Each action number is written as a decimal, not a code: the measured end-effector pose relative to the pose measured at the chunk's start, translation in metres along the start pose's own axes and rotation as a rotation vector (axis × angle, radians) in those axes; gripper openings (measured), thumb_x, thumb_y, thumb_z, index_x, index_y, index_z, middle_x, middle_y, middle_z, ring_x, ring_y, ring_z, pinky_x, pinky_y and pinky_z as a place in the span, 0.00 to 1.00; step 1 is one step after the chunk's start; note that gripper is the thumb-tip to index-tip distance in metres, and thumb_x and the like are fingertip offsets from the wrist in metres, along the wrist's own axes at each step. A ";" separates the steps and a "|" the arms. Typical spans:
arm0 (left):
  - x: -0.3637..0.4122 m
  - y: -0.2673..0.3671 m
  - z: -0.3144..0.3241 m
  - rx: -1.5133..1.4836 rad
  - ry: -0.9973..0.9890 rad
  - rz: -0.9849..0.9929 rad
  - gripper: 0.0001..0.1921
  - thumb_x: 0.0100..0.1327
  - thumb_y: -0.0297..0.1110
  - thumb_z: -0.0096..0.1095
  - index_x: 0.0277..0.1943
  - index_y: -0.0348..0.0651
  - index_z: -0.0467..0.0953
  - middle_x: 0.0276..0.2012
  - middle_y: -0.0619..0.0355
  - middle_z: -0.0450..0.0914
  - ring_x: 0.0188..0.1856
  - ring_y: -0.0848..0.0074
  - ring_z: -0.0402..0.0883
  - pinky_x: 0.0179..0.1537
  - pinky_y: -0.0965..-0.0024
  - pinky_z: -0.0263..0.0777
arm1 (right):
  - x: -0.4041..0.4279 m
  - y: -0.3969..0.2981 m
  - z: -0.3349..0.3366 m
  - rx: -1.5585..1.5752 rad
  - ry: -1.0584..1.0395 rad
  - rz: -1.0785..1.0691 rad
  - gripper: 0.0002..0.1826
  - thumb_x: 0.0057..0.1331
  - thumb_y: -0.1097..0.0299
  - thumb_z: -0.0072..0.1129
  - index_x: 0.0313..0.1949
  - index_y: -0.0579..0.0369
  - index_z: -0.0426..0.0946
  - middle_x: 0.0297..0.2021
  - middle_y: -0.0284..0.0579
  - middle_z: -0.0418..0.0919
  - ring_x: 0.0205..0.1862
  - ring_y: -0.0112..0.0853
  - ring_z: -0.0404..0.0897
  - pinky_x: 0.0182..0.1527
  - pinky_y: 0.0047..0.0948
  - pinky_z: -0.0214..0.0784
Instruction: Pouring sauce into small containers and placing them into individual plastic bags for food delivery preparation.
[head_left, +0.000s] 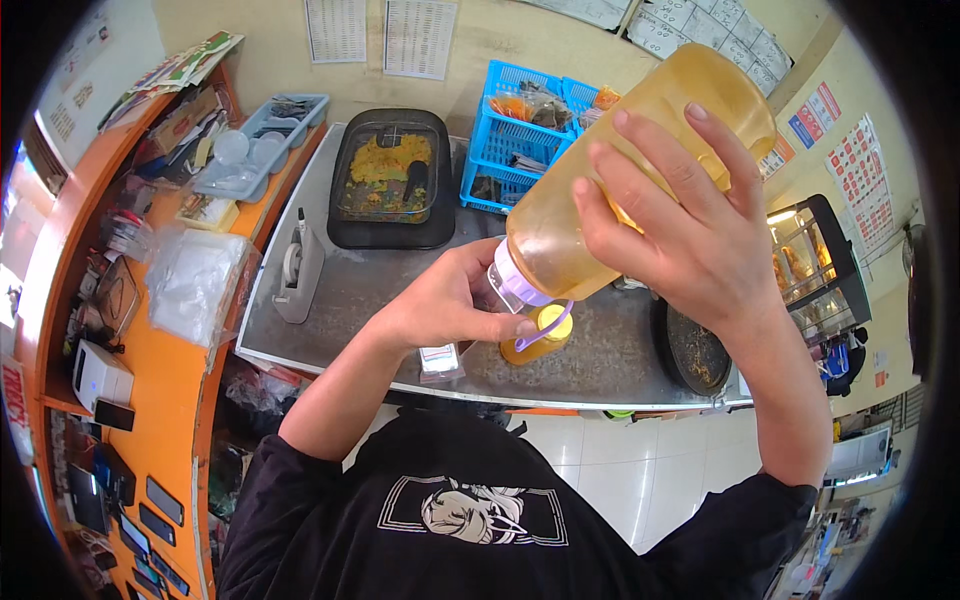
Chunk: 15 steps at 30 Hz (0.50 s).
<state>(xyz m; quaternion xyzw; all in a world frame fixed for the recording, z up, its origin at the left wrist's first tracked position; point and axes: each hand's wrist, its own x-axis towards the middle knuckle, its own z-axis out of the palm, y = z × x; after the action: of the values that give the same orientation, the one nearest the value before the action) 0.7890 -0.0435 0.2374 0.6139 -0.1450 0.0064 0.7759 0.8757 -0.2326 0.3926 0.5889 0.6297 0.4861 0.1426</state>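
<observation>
A large plastic jug (581, 225) of amber liquid is tilted in front of me, its lilac neck pointing down to the left. My right hand (682, 210) grips its side with fingers spread across it. At the neck, my left hand (457, 300) holds a small clear plastic piece (504, 294) against the mouth; whether it is a cup or a lid I cannot tell. A lilac strap (551, 330) hangs from the neck. Below stands a small amber bottle (529, 351) with a yellow cap (556, 321), partly behind my left thumb and the strap.
On the dark metal table (375, 300) are a lidded food tray (390, 180), a tape dispenser (298, 270), blue baskets (480, 172) of packets, a small packet (440, 362) and a round black pan (697, 349). Left, an orange counter (161, 390) bears plastic bags (196, 281) and several phones.
</observation>
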 end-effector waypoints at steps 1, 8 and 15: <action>0.000 0.000 0.000 -0.005 -0.013 0.005 0.37 0.54 0.35 0.77 0.62 0.29 0.66 0.52 0.54 0.79 0.52 0.76 0.78 0.57 0.69 0.71 | 0.001 -0.001 0.002 -0.009 0.005 0.040 0.14 0.54 0.67 0.67 0.39 0.33 0.78 0.50 0.24 0.79 0.61 0.28 0.75 0.69 0.46 0.57; 0.001 -0.001 0.004 -0.031 -0.081 0.083 0.37 0.60 0.35 0.68 0.67 0.29 0.58 0.58 0.51 0.74 0.59 0.73 0.73 0.62 0.65 0.65 | 0.006 -0.005 0.001 -0.017 0.062 0.068 0.12 0.56 0.69 0.66 0.39 0.35 0.78 0.49 0.24 0.79 0.60 0.28 0.75 0.69 0.46 0.58; -0.001 0.006 0.003 0.038 -0.109 0.059 0.37 0.59 0.33 0.65 0.68 0.30 0.57 0.58 0.51 0.74 0.59 0.73 0.73 0.62 0.65 0.65 | 0.009 0.000 -0.009 0.018 0.022 -0.019 0.08 0.54 0.71 0.67 0.27 0.40 0.76 0.39 0.25 0.82 0.55 0.27 0.78 0.64 0.43 0.65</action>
<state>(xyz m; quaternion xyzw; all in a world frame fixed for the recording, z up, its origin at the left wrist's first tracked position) 0.7867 -0.0445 0.2430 0.6234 -0.2051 -0.0013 0.7545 0.8665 -0.2290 0.4009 0.5786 0.6412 0.4857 0.1351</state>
